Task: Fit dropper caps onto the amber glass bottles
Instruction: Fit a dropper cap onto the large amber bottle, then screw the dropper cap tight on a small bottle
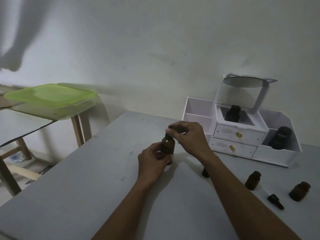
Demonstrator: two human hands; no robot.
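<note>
Head view: left hand (152,161) grips the upright bottle (167,146) mid-surface, right hand (188,135) pinches the cap (168,135) directly on top, so the twist looks to run straight down that vertical axis.

Two bare forearms, no sleeves, left hand (152,159) and right hand (189,135) ungloved, no rings or watch

A white box (237,135) with two little drawers sits on the grey counter (86,187). Far left of the box, a green tub (52,99) rests on a wooden stand.
</note>
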